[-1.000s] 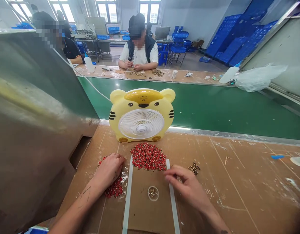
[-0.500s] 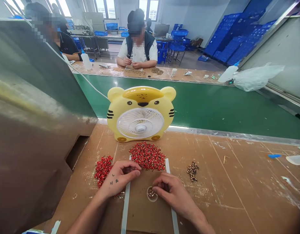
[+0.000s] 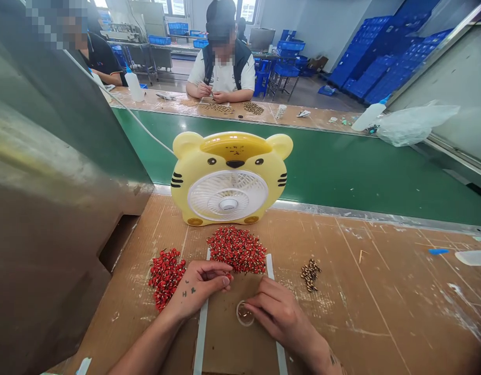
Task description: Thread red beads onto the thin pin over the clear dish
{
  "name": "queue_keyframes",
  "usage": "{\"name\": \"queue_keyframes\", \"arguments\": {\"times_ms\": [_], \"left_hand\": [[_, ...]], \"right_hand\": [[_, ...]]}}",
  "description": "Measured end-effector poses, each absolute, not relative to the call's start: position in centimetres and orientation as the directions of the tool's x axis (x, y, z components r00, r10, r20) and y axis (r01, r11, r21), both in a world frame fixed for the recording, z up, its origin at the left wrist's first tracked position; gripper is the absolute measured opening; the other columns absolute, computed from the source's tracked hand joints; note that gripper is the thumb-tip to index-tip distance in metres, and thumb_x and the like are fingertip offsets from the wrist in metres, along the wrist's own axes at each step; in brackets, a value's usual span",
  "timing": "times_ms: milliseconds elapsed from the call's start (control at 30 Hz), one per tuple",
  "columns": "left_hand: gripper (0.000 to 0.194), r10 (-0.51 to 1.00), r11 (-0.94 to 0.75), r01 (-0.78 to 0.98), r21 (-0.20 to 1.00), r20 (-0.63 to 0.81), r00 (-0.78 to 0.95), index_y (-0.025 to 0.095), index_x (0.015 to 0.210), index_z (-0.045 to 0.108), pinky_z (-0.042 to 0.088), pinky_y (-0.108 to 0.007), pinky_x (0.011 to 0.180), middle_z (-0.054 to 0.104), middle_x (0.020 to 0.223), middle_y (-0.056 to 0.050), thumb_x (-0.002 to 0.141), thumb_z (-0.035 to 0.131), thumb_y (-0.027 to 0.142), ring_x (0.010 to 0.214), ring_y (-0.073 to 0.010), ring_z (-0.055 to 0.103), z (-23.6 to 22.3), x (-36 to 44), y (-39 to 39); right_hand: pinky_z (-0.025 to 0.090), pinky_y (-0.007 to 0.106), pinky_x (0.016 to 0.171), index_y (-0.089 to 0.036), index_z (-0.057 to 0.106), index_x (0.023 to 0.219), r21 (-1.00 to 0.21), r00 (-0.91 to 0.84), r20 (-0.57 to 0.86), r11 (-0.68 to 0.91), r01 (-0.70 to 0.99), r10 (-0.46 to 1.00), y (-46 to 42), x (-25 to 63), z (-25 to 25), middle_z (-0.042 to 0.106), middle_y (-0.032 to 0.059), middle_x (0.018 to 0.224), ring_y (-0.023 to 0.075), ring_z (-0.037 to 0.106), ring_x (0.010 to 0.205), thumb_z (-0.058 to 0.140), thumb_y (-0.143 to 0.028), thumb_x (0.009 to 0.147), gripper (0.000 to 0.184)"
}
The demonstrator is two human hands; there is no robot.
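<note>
Head view: you're closing your right hand [image 3: 277, 310] in beside the small clear round dish [image 3: 245, 313] on the brown cardboard sheet [image 3: 228, 338], while your left hand [image 3: 201, 289] is curling shut just below the heap of red-capped metal parts [image 3: 236, 250], anything pinched staying hidden.

Cardboard-topped bench [image 3: 381, 281], yellow tiger fan [image 3: 228, 179] at its back edge, large pile of red pieces [image 3: 237, 250] just before the fan, smaller red pile [image 3: 166, 276] to the left, small brass pile [image 3: 311, 275] to the right, round clear dish [image 3: 245, 313] between two white strips [image 3: 202, 323], blue scrap [image 3: 438, 251] farther right
</note>
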State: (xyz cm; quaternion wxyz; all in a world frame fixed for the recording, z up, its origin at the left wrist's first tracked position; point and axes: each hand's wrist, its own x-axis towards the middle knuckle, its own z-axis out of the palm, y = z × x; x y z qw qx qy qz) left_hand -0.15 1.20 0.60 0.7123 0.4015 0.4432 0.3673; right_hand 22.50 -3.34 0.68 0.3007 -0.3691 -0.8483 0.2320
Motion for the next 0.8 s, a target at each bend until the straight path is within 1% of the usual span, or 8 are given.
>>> {"name": "queue_keyframes", "arguments": {"times_ms": [67, 133, 333, 433, 533, 600, 667, 800], "left_hand": [[0.021, 0.879, 0.421, -0.162, 0.893, -0.357, 0.317, 0.016, 0.088, 0.081, 0.048, -0.021, 0.065, 0.076, 0.07, -0.004, 0.069, 0.083, 0.024, 0.062, -0.0126, 0.065, 0.7, -0.1, 1.1], [0.018, 0.875, 0.432, -0.145, 0.89, -0.375, 0.304, 0.016, 0.082, 0.081, 0.048, -0.021, 0.065, 0.078, 0.072, -0.004, 0.066, 0.084, 0.023, 0.064, -0.0129, 0.065, 0.8, 0.0, 1.0], [0.014, 0.873, 0.433, -0.104, 0.895, -0.388, 0.295, 0.018, 0.078, 0.082, 0.048, -0.023, 0.068, 0.079, 0.077, -0.005, 0.064, 0.083, 0.022, 0.07, -0.015, 0.066, 0.9, 0.3, 0.8], [0.011, 0.885, 0.401, -0.094, 0.911, -0.358, 0.299, 0.018, 0.076, 0.082, 0.048, -0.023, 0.072, 0.079, 0.085, -0.006, 0.066, 0.081, 0.021, 0.078, -0.0169, 0.067, 0.9, 0.5, 0.8], [0.011, 0.872, 0.429, -0.092, 0.899, -0.386, 0.301, 0.019, 0.076, 0.082, 0.047, -0.023, 0.068, 0.078, 0.078, -0.005, 0.065, 0.081, 0.021, 0.071, -0.0154, 0.065, 0.8, 0.7, 0.8], [0.011, 0.858, 0.464, -0.101, 0.88, -0.417, 0.301, 0.018, 0.076, 0.082, 0.046, -0.022, 0.063, 0.077, 0.07, -0.003, 0.065, 0.082, 0.022, 0.063, -0.0135, 0.063, 0.7, 0.8, 0.8], [0.012, 0.854, 0.476, -0.113, 0.872, -0.427, 0.296, 0.018, 0.075, 0.082, 0.045, -0.021, 0.061, 0.076, 0.067, -0.003, 0.065, 0.083, 0.023, 0.06, -0.0126, 0.062, 0.6, 0.8, 0.7], [0.014, 0.851, 0.49, -0.129, 0.862, -0.441, 0.284, 0.018, 0.074, 0.082, 0.044, -0.021, 0.06, 0.077, 0.07, -0.004, 0.063, 0.085, 0.025, 0.063, -0.0131, 0.063, 0.4, 0.8, 0.4]], "right_hand": [[0.038, 0.028, 0.064, -0.016, 0.063, 0.081, -0.605, -0.593, 0.307, 0.634, 0.483, 0.745, -3.2, 22.7, 0.7, 0.06, 0.0041, 0.072, 0.0166, 0.05, 0.07, 0.054, -0.016, 0.097, 0.019], [0.038, 0.028, 0.063, -0.016, 0.062, 0.081, -0.596, -0.618, 0.297, 0.647, 0.476, 0.728, -3.2, 23.0, 0.6, 0.059, 0.0035, 0.071, 0.0165, 0.05, 0.069, 0.054, -0.016, 0.098, 0.019], [0.038, 0.028, 0.063, -0.016, 0.063, 0.081, -0.567, -0.609, 0.322, 0.663, 0.489, 0.725, -3.3, 23.2, 0.3, 0.06, 0.0039, 0.071, 0.0168, 0.049, 0.069, 0.054, -0.014, 0.097, 0.018], [0.038, 0.028, 0.062, -0.016, 0.063, 0.08, -0.582, -0.604, 0.313, 0.651, 0.487, 0.733, -3.2, 23.2, 0.7, 0.059, 0.0041, 0.07, 0.0169, 0.049, 0.069, 0.053, -0.013, 0.097, 0.02], [0.039, 0.028, 0.061, -0.017, 0.063, 0.078, -0.646, -0.598, 0.299, 0.619, 0.447, 0.744, -3.0, 23.5, 1.6, 0.059, 0.0034, 0.068, 0.0165, 0.051, 0.067, 0.054, -0.014, 0.096, 0.021], [0.041, 0.027, 0.061, -0.017, 0.065, 0.081, -0.719, -0.533, 0.326, 0.571, 0.396, 0.781, -2.9, 23.8, 2.2, 0.06, 0.0032, 0.07, 0.0162, 0.054, 0.067, 0.057, -0.015, 0.095, 0.016], [0.042, 0.027, 0.06, -0.018, 0.066, 0.085, -0.786, -0.427, 0.355, 0.513, 0.345, 0.832, -2.7, 24.1, 2.8, 0.06, 0.0023, 0.07, 0.0157, 0.055, 0.066, 0.059, -0.015, 0.094, 0.012], [0.042, 0.026, 0.057, -0.019, 0.067, 0.082, -0.841, -0.211, 0.383, 0.434, 0.323, 0.899, -2.4, 23.6, 3.3, 0.058, 0.0, 0.066, 0.0143, 0.055, 0.061, 0.062, -0.013, 0.09, 0.011]]}}
